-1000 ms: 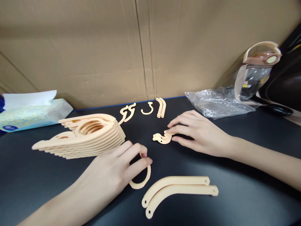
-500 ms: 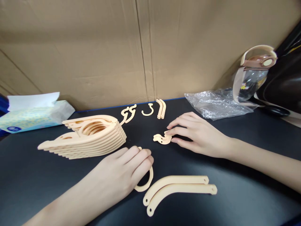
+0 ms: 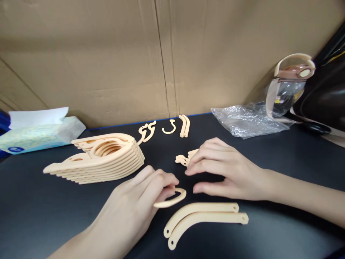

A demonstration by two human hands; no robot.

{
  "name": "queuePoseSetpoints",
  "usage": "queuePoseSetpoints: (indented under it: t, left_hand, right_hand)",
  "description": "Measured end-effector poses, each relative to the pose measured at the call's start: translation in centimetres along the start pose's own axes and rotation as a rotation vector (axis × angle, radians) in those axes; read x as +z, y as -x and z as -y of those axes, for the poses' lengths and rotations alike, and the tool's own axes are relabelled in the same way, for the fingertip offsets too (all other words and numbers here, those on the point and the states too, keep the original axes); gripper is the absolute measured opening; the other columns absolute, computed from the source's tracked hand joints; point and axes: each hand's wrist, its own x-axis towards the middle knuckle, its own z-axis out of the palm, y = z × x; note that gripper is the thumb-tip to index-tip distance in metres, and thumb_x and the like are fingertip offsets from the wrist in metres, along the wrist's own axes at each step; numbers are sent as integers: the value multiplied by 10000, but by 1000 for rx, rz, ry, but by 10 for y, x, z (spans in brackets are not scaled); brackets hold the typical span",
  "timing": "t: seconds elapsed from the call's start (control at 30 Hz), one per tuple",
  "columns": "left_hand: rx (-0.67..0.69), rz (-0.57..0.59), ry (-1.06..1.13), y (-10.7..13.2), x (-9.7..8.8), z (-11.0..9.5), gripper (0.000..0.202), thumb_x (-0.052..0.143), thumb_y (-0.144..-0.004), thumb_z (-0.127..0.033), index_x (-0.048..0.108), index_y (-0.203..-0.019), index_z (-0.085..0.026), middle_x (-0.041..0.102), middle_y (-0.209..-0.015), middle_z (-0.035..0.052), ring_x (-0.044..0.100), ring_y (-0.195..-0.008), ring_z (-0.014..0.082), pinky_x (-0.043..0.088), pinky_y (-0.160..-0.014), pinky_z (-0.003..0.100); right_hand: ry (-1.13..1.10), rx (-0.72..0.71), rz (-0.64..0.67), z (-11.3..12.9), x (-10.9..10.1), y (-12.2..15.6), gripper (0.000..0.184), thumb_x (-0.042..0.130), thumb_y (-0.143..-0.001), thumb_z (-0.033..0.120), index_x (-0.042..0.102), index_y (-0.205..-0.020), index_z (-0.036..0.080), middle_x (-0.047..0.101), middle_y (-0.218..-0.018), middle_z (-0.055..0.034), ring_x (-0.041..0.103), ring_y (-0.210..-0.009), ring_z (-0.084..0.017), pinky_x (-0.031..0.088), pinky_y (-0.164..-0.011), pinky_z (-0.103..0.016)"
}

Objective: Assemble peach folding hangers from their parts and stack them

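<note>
My left hand (image 3: 137, 198) is closed on a cream plastic hanger hook (image 3: 176, 200), whose curved end sticks out to the right of the fingers; the rest is hidden by them. My right hand (image 3: 223, 171) hovers to its right with thumb and fingers apart, nothing visible between them. Partly behind its fingertips lie small cream curved pieces (image 3: 183, 160) with holes. In front of both hands, two curved cream hanger arms (image 3: 202, 207) lie side by side on the black tabletop (image 3: 269, 230). A stack of folded cream hangers (image 3: 115, 172) rests beyond my left hand.
Toward the back lie small cream curved pieces (image 3: 150, 133), another hook (image 3: 169, 132) and two short arms (image 3: 186, 126). A tissue pack (image 3: 45, 135) sits at left. Crumpled clear plastic (image 3: 239, 120) and a bottle (image 3: 288, 93) stand at right, before a cardboard wall (image 3: 107, 61).
My left hand has turned and raised the hook, which now tilts toward the right. My right hand has come nearer to me, its thumb opening away from the fingers and off the small pieces.
</note>
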Motion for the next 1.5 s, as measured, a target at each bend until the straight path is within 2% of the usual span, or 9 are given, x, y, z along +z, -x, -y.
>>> queuePoseSetpoints:
  t: [0.17,0.43,0.7,0.93,1.17,1.3,1.37,1.43,1.5]
  left_hand:
    - [-13,-13,-37,-1,1,-3,202,385,-1090,-304,527,-1160,-179,683,-871,2,676,-690,109,519,-604,190]
    - [-39,-10,-18,0,5,-3,375,377,-1092,-318,402,-1432,-163,682,-812,-29,640,-684,102,526,-622,178]
    - [46,21,45,1,3,9,140,515,-1045,-229,597,-1142,-170,699,-959,13,628,-834,132,498,-744,233]
    - [115,-12,91,-1,3,3,138,489,-1037,-118,619,-1055,-161,718,-922,9,605,-787,132,471,-697,242]
    - [177,74,54,0,-4,3,292,374,-1069,-122,603,-1245,-168,731,-1064,50,641,-864,139,500,-747,240]
    - [247,59,-34,-1,-4,2,379,272,-1088,-141,622,-1234,-154,736,-1035,55,617,-811,157,474,-694,262]
    - [247,42,-41,-1,-4,1,373,269,-1088,-133,625,-1199,-151,732,-1014,50,612,-796,153,468,-693,262]
    - [227,36,-35,-1,-3,1,342,290,-1086,-128,617,-1182,-151,728,-1002,46,621,-795,148,471,-700,258]
    - [205,26,-25,0,-3,1,307,317,-1086,-130,611,-1172,-155,729,-993,40,642,-806,138,481,-713,250]
  right_hand:
    - [-107,19,19,16,3,-3,177,687,-941,353,664,-933,178,733,-919,-13,631,-902,-151,428,-889,-318]
    - [-377,319,43,13,9,-8,220,601,-957,206,564,-741,197,631,-735,20,572,-741,-135,434,-839,-329]
    - [-565,614,-61,3,4,-6,277,613,-951,364,596,-732,194,581,-721,43,518,-697,-114,383,-666,-255]
    - [-642,661,-44,0,5,-6,345,602,-960,456,657,-749,189,658,-746,20,559,-710,-125,404,-681,-272]
    - [-954,707,-47,3,10,-6,322,752,-863,399,522,-740,209,721,-714,19,656,-674,-122,520,-690,-268]
    - [-1034,714,-32,8,10,-8,322,739,-876,340,487,-723,210,717,-685,23,667,-649,-115,530,-656,-258]
    - [-978,710,-39,9,9,-8,255,723,-888,326,530,-777,202,719,-720,20,680,-693,-119,536,-687,-264]
    - [-903,700,-43,9,8,-7,189,709,-898,304,580,-985,198,722,-778,21,695,-745,-131,542,-730,-287]
    - [-846,663,-51,8,7,-6,467,700,-899,252,480,-1310,222,717,-836,29,699,-794,-146,549,-764,-316]
